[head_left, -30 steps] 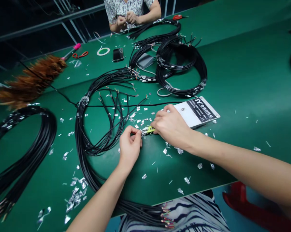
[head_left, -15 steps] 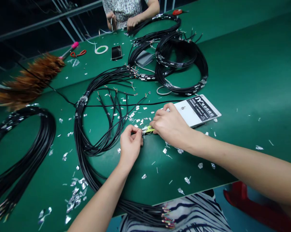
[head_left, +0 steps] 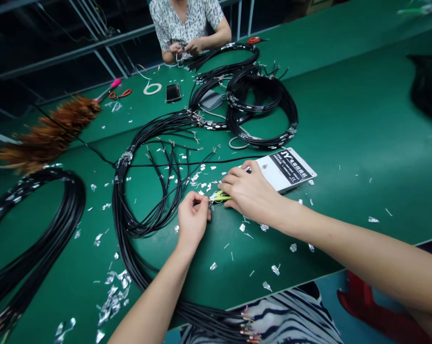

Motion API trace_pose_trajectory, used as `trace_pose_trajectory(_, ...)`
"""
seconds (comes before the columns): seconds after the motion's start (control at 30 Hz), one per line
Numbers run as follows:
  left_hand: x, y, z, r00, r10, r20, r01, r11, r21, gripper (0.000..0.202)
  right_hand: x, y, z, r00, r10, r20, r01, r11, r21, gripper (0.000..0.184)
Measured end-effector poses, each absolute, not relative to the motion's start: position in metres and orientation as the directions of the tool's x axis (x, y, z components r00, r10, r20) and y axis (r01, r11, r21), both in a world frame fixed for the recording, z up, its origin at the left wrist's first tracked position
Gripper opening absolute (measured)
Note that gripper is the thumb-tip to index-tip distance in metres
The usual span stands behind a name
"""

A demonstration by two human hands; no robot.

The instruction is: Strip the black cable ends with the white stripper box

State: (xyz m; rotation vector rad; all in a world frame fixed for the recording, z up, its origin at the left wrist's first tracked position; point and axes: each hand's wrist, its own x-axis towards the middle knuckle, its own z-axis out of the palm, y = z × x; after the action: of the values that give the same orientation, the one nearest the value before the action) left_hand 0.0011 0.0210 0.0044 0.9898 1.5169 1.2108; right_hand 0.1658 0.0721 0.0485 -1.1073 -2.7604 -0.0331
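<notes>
Lime tool (head_left: pixel 222 196) in right grip (head_left: pixel 251 195) — left grip (head_left: pixel 193 217) pinched alongside, scattered foil (head_left: pixel 112 304)

The table (head_left: pixel 352 119) is smooth with a soft sheen, plastic-looking. The cables (head_left: pixel 116 210) have smooth, slightly glossy black plastic skins; foil scraps (head_left: pixel 110 306) are crinkled, bright metal. The nippers (head_left: pixel 221 196) show yellow-green plastic-looking grips and shiny metal tips. The phone (head_left: pixel 173 92) has a glossy, glass-like face, the scissors (head_left: pixel 120 94) smooth red plastic handles. The duster (head_left: pixel 58 131) looks rough and feathery, the striped cloth (head_left: pixel 284 320) soft and matt, the rails (head_left: pixel 112 40) dull metal
</notes>
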Motion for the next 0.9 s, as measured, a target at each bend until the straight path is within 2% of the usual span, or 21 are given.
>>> trace_pose_trajectory(0.1, 0.001, 0.022, 0.005, -0.248, 0.955, -0.165, 0.031, 0.178, 0.984, 0.023, 0.197, 0.06, 0.051, -0.588, 0.711, 0.385, 0.699, 0.687, -0.199, 0.017)
trace_pose_trajectory(0.17, 0.001, 0.022, 0.005, -0.245, 0.956, -0.163, 0.019, 0.173, 0.985, 0.023, 0.22, 0.046, 0.049, -0.401, 0.755, 0.519, 0.722, 0.609, -0.327, 0.018)
trace_pose_trajectory(0.23, 0.001, 0.023, 0.006, -0.244, 0.956, -0.162, 0.008, 0.169, 0.986, 0.023, 0.236, 0.028, 0.042, -0.287, 0.768, 0.573, 0.719, 0.568, -0.401, 0.017)
trace_pose_trajectory(0.33, 0.001, 0.023, 0.005, -0.249, 0.955, -0.163, 0.004, 0.169, 0.986, 0.023, 0.24, 0.01, 0.026, -0.314, 0.76, 0.568, 0.708, 0.587, -0.393, 0.017)
trace_pose_trajectory(0.5, -0.006, 0.021, 0.005, -0.273, 0.947, -0.167, 0.03, 0.182, 0.983, 0.022, 0.232, 0.009, 0.01, -0.326, 0.703, 0.633, 0.776, 0.581, -0.246, 0.018)
trace_pose_trajectory(0.6, -0.015, 0.014, 0.01, -0.296, 0.94, -0.169, 0.035, 0.187, 0.982, 0.022, 0.233, 0.012, 0.01, -0.312, 0.7, 0.642, 0.778, 0.576, -0.25, 0.018)
trace_pose_trajectory(0.73, -0.019, -0.003, 0.03, -0.245, 0.951, -0.187, -0.005, 0.192, 0.981, 0.023, 0.223, 0.003, 0.017, -0.255, 0.717, 0.649, 0.705, 0.597, -0.382, 0.017)
trace_pose_trajectory(0.8, -0.016, -0.013, 0.041, -0.186, 0.962, -0.2, -0.04, 0.196, 0.98, 0.023, 0.209, -0.005, 0.021, -0.221, 0.748, 0.626, 0.599, 0.611, -0.518, 0.017)
trace_pose_trajectory(0.9, -0.007, -0.023, 0.052, -0.122, 0.972, -0.202, -0.043, 0.198, 0.979, 0.022, 0.181, -0.011, 0.026, -0.242, 0.839, 0.487, 0.365, 0.543, -0.756, 0.014)
